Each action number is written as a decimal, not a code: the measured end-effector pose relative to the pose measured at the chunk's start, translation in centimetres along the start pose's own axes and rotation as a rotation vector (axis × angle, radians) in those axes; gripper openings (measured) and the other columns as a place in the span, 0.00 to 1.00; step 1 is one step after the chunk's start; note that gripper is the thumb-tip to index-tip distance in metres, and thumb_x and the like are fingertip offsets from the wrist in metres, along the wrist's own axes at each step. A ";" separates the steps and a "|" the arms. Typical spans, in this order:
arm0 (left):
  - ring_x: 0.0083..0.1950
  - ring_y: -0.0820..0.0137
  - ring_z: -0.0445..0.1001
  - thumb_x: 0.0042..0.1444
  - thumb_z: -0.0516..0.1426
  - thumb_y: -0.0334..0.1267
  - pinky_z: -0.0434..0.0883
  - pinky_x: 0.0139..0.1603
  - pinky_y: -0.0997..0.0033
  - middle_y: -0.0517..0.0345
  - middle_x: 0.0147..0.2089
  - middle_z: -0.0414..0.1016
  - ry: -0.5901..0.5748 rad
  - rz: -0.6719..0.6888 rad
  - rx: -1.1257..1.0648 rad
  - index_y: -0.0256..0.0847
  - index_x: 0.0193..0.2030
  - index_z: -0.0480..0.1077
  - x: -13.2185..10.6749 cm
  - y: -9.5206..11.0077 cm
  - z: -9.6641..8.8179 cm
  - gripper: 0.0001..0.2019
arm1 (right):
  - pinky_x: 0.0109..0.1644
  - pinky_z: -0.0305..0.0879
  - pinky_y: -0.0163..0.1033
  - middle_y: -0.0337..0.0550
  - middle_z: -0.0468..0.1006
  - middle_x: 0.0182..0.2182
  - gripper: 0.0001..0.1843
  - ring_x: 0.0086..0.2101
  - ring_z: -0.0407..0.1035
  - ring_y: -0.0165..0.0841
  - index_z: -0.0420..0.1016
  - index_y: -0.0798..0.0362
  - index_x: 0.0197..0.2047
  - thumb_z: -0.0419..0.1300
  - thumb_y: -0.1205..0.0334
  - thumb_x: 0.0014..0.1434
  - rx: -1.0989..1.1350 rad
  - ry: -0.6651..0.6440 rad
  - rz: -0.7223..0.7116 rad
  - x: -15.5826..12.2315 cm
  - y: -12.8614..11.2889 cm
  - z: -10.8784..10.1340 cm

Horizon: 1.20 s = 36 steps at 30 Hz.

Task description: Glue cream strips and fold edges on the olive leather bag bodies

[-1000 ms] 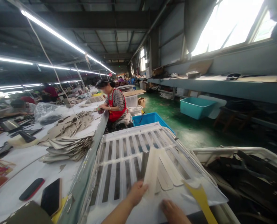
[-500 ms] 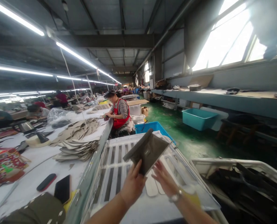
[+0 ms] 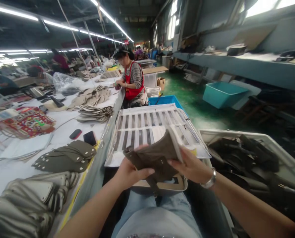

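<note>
A dark olive-brown leather-like bag piece point(image 3: 153, 158) is held up between my two hands above my lap. My left hand point(image 3: 129, 170) grips its left side, thumb on the near face. On the right edge, my right hand point(image 3: 189, 165), with a metal band at the wrist, has its fingers and thumb closed on the piece. The piece bends, and a strap-like strip hangs from its lower part. Below it, a tan-edged frame or tray point(image 3: 182, 185) shows over my knees. Just beyond stands a white slatted rack point(image 3: 137, 122).
On the left table lie olive flaps point(image 3: 63, 157), stacked pieces point(image 3: 30, 198) and a phone point(image 3: 89, 138). A white bin point(image 3: 269, 135) of dark pieces stands at right. A co-worker in a red apron point(image 3: 131, 82) sits ahead. A teal tub point(image 3: 221, 96) rests on the green floor.
My view has tilted down, showing my lap and more of the table. The bag piece has come lower and nearer. My right hand, spread beside it before, now grips its right edge.
</note>
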<state>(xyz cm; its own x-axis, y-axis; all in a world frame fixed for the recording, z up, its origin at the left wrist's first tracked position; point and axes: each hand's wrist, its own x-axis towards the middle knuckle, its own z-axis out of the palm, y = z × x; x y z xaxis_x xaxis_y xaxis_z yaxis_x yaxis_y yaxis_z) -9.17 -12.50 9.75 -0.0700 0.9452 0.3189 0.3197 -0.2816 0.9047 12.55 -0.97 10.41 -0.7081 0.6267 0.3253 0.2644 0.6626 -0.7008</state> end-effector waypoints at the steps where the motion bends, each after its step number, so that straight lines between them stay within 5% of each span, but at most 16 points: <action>1: 0.49 0.62 0.71 0.51 0.60 0.40 0.70 0.50 0.62 0.51 0.50 0.72 -0.008 -0.037 -0.039 0.38 0.54 0.65 -0.3 -0.4 0.6 0.23 | 0.54 0.61 0.51 0.53 0.66 0.53 0.31 0.51 0.63 0.44 0.54 0.56 0.61 0.54 0.61 0.54 -0.080 -0.020 -0.027 -0.2 -0.2 0.6; 6: 0.42 0.65 0.75 0.53 0.58 0.40 0.71 0.48 0.64 0.55 0.41 0.77 0.143 -0.072 -0.041 0.37 0.41 0.73 0.1 -2.1 1.2 0.11 | 0.59 0.54 0.54 0.60 0.59 0.57 0.35 0.56 0.55 0.46 0.43 0.60 0.63 0.51 0.61 0.55 -0.299 -0.018 -0.037 0.1 -0.8 1.9; 9: 0.37 0.66 0.76 0.53 0.58 0.41 0.74 0.43 0.65 0.56 0.36 0.78 0.092 -0.076 -0.001 0.37 0.38 0.74 0.8 -2.4 0.4 0.11 | 0.58 0.55 0.52 0.57 0.61 0.56 0.35 0.56 0.56 0.45 0.43 0.58 0.63 0.51 0.61 0.55 -0.303 -0.007 -0.004 0.4 -0.7 1.6; 12: 0.42 0.64 0.75 0.51 0.59 0.42 0.72 0.47 0.63 0.56 0.40 0.78 0.046 -0.108 -0.032 0.38 0.41 0.74 0.7 -3.2 0.3 0.12 | 0.57 0.56 0.51 0.57 0.61 0.55 0.34 0.55 0.57 0.45 0.45 0.59 0.63 0.50 0.60 0.55 -0.332 -0.052 0.050 0.3 -0.3 1.8; 17: 0.45 0.63 0.73 0.51 0.59 0.42 0.69 0.51 0.61 0.54 0.43 0.76 -0.040 -0.229 -0.113 0.37 0.44 0.72 -1.3 -5.6 1.0 0.15 | 0.53 0.59 0.51 0.61 0.64 0.53 0.37 0.51 0.60 0.47 0.43 0.64 0.63 0.51 0.59 0.54 -0.513 -0.112 0.089 -0.7 0.1 3.0; 20: 0.43 0.63 0.73 0.47 0.61 0.42 0.70 0.48 0.61 0.53 0.40 0.76 -0.114 -0.295 0.019 0.37 0.42 0.72 -2.9 -7.0 -0.2 0.16 | 0.50 0.59 0.52 0.62 0.65 0.51 0.41 0.49 0.60 0.50 0.43 0.65 0.63 0.54 0.61 0.49 -0.688 -0.092 0.080 -1.4 0.0 3.5; 23: 0.49 0.61 0.69 0.42 0.64 0.40 0.68 0.48 0.61 0.51 0.48 0.70 0.100 -0.321 0.285 0.39 0.49 0.67 -5.4 -8.8 -2.5 0.25 | 0.48 0.57 0.53 0.60 0.66 0.48 0.43 0.46 0.60 0.50 0.44 0.63 0.63 0.56 0.63 0.45 -0.805 -0.125 0.017 -1.9 -0.5 3.8; 26: 0.47 0.62 0.69 0.44 0.61 0.44 0.70 0.41 0.64 0.48 0.47 0.67 0.303 -0.561 0.294 0.36 0.54 0.60 -8.4 -10.6 -3.7 0.30 | 0.45 0.57 0.52 0.57 0.67 0.45 0.44 0.42 0.61 0.48 0.44 0.62 0.63 0.57 0.64 0.44 -0.847 -0.162 -0.051 -2.0 -0.8 4.4; 29: 0.36 0.68 0.72 0.48 0.58 0.46 0.72 0.32 0.68 0.54 0.38 0.68 0.189 -0.811 -0.012 0.38 0.58 0.53 -10.5 -11.7 -3.0 0.32 | 0.43 0.57 0.52 0.56 0.67 0.44 0.45 0.40 0.61 0.47 0.44 0.60 0.64 0.59 0.56 0.47 -0.849 -0.175 -0.096 -1.6 -0.9 5.4; 33: 0.29 0.72 0.71 0.46 0.61 0.40 0.73 0.28 0.67 0.58 0.34 0.69 0.026 -0.837 -0.326 0.45 0.62 0.44 -11.0 -12.1 -1.7 0.39 | 0.40 0.57 0.51 0.54 0.68 0.42 0.44 0.37 0.62 0.45 0.47 0.53 0.64 0.53 0.39 0.51 -0.848 -0.234 -0.155 -0.8 -1.0 6.6; 36: 0.32 0.68 0.73 0.41 0.62 0.34 0.73 0.27 0.66 0.57 0.36 0.69 -0.083 -0.859 -0.407 0.47 0.60 0.51 -11.2 -12.3 -1.6 0.38 | 0.39 0.58 0.49 0.52 0.69 0.40 0.44 0.36 0.63 0.43 0.48 0.53 0.64 0.50 0.36 0.51 -0.838 -0.288 -0.168 -0.5 -0.8 6.7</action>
<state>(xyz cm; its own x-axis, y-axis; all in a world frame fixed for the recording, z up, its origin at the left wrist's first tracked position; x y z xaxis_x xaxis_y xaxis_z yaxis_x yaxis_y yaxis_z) -13.83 -19.88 -4.49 -0.0554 0.8602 -0.5069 -0.1644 0.4929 0.8544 8.28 -4.60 6.57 -0.8872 0.4424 0.1308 0.4534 0.8884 0.0710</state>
